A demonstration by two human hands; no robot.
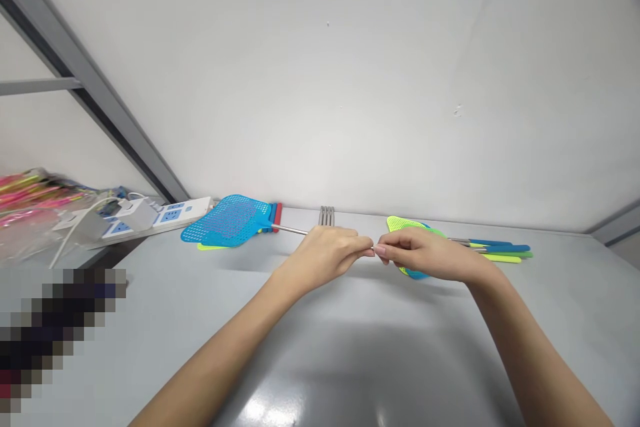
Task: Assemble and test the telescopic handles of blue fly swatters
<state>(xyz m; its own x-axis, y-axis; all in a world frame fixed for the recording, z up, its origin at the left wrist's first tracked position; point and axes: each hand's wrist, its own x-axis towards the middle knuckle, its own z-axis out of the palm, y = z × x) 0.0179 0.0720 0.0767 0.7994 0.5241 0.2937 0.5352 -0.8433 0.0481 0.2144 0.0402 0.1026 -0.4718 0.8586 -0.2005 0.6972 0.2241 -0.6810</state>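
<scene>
A blue fly swatter (pixel 227 221) has its perforated paddle pointing left, with a thin metal rod running from it to the right. My left hand (pixel 333 253) is closed around that rod, and its fingers hide most of it. At the rod's right end, the thumb and fingertips of my right hand (pixel 425 252) pinch its tip. The two hands nearly meet there. Partly behind my right hand lie several fly swatters, with a yellow-green paddle (pixel 400 222) and blue handles (pixel 505 249) among green and yellow ones.
Several metal rods (pixel 327 215) lie by the wall. Red and blue handles (pixel 277 217) sit behind the blue paddle. Left are a power strip (pixel 170 215) with a white plug, and bagged colourful items (pixel 35 197). A pixelated dark patch covers the lower left of the grey table (pixel 200 307).
</scene>
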